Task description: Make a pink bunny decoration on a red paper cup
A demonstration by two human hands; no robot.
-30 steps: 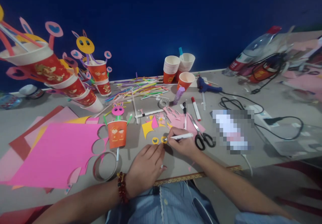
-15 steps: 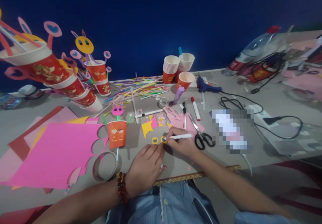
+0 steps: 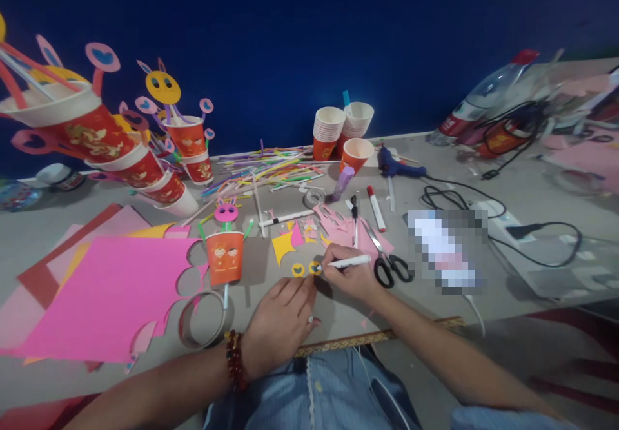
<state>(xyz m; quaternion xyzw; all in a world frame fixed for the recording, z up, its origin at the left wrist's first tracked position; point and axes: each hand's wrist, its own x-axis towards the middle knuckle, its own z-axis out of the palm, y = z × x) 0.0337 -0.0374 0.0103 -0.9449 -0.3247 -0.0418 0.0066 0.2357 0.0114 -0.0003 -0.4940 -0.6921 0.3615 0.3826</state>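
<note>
On the table (image 3: 338, 320), the left hand (image 3: 278, 320) lies flat, fingers stretched out. The right hand (image 3: 349, 280) pinches a white pen (image 3: 352, 262), its tip at one yellow circle (image 3: 313, 271), just past the left hand. Another yellow circle (image 3: 298, 274) lies beside it.

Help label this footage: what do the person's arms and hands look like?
The left hand wears what may be a pale ring and, at the wrist, a dark red beaded bracelet. The right hand is gloveless; a light blue cloth sleeve shows farther up.
</note>
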